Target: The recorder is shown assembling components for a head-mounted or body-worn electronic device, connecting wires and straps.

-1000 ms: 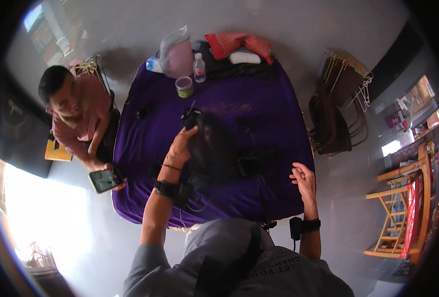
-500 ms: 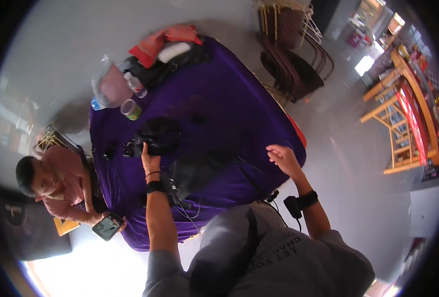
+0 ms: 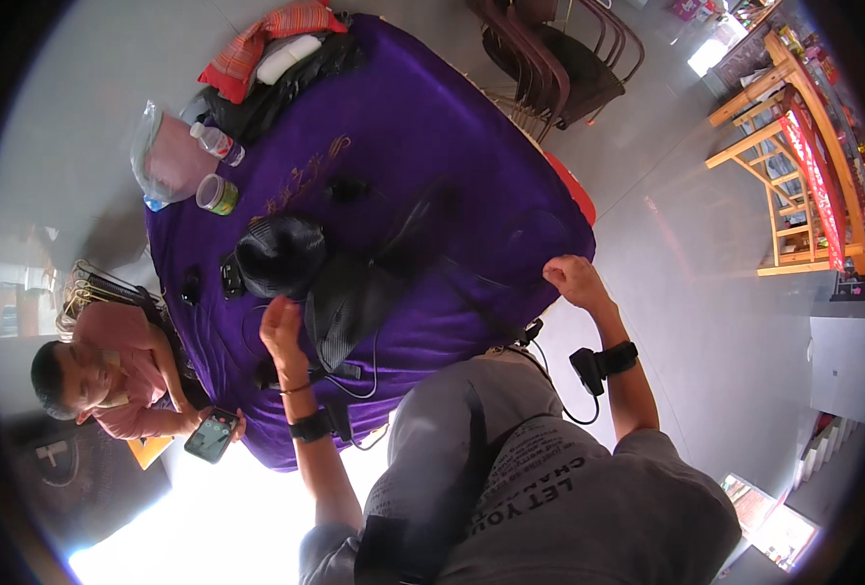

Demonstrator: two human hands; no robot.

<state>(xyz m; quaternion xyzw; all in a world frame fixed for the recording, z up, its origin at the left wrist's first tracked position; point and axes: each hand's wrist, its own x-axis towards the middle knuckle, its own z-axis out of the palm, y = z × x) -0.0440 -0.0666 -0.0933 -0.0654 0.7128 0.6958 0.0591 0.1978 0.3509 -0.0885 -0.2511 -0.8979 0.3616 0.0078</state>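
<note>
Both curled: left hand (image 3: 281, 330) near black bundle (image 3: 278, 255), right hand (image 3: 578, 280) by purple cloth edge (image 3: 584, 239), open floor (image 3: 691, 302) beyond

Before me on the purple cloth (image 3: 403, 107) sits a black bundle (image 3: 279, 255), rounded and ribbed; just to its right, reaching nearer me, black mesh (image 3: 338, 304) lies loosely folded.

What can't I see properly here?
All in the head view:
Whether left hand touches rounded black object: hand covers that spot.
Right hand: its curl hides the palm.
Red object: mostly hidden by purple tablecloth.
Stacked brown chairs: cut off by top edge.
Phone: screen too small to read.
</note>
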